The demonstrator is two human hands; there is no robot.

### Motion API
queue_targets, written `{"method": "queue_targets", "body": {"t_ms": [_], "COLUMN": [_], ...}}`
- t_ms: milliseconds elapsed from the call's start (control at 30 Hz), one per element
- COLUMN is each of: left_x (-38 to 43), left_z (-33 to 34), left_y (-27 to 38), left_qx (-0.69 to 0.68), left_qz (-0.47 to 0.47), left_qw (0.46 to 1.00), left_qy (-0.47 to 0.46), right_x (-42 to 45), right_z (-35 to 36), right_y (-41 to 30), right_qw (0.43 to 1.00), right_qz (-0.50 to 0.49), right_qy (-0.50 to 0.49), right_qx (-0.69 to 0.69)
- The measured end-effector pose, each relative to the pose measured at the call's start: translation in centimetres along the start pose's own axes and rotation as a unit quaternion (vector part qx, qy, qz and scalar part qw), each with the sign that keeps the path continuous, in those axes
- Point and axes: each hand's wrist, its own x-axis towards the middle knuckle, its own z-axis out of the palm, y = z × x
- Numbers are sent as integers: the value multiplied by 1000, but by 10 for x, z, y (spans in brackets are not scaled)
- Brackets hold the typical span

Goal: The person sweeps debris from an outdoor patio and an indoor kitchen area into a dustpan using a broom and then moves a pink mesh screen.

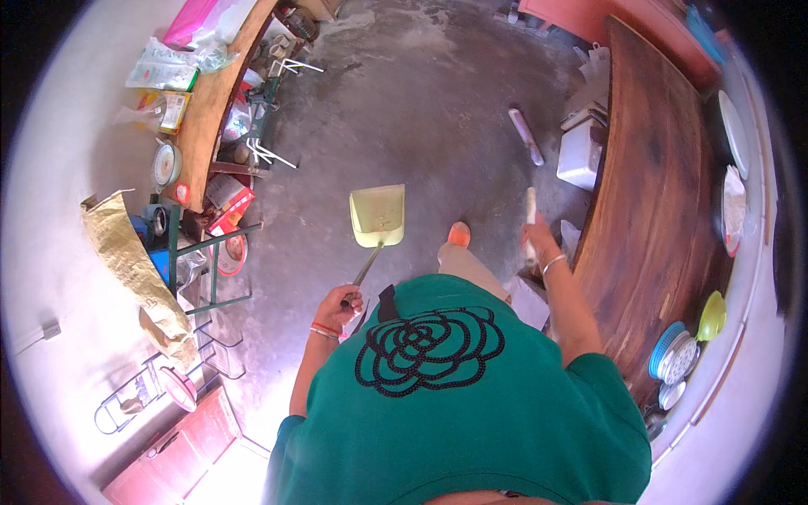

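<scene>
My left hand (341, 305) is closed around the dark handle of a pale yellow dustpan (377, 218), which extends ahead over the concrete floor (391, 120). A little debris shows in the pan. On the right, beside the wooden table, my right hand (538, 237) grips a light-coloured stick or handle (530, 214). Farther ahead, a long purplish-pink object (526, 136) lies across the floor; whether it joins the stick cannot be told. My foot in an orange shoe (459, 234) shows between both hands.
A dark wooden table (656, 189) runs along the right, with a white box (579, 154) beneath its edge. At left stand a wooden shelf (211, 95) with bags and a green metal frame (214, 271). White metal legs (271, 153) stick out over the floor.
</scene>
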Motion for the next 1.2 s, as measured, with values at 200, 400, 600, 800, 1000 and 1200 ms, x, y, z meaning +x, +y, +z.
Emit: {"method": "queue_targets", "body": {"t_ms": [200, 400, 600, 800, 1000, 1200], "left_x": [8, 35, 70, 96, 145, 185], "left_z": [51, 73, 106, 123, 127, 180], "left_y": [18, 54, 109, 164, 210, 247], "left_qx": [-13, -37, -41, 4, -7, 2], "left_qz": [33, -1, 12, 17, 10, 23], "left_qw": [999, 999, 999, 999, 1000, 1000], "left_qy": [27, 22, 30, 35, -18, 9], "right_x": [89, 41, 35, 77, 185, 286], "right_z": [-11, 75, 99, 83, 43, 25], "right_y": [-58, -73, -146, -207, -264, -319], "right_qw": [981, 981, 964, 983, 998, 989], "right_qz": [141, 78, 115, 68, 22, 117], "right_qy": [-58, -173, -238, -166, -43, -35], "right_qx": [120, -34, 24, 22, -30, 88]}}
